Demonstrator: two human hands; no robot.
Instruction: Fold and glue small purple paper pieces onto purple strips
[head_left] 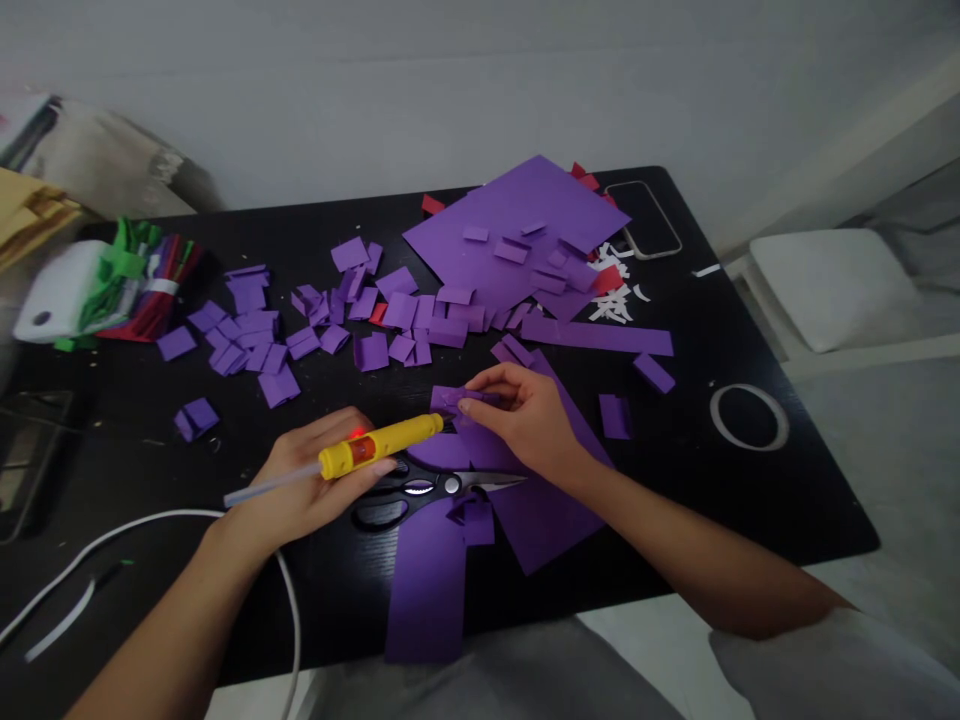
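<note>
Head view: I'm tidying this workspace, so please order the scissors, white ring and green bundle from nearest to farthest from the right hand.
From the right hand:
1. Scissors, lower left of it in the picture.
2. White ring, well to its right.
3. Green bundle, at the far left.

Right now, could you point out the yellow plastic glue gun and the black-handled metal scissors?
Yellow plastic glue gun (391, 441): head view, on its barrel's middle.
Black-handled metal scissors (452, 485): head view, on the pivot.
</note>
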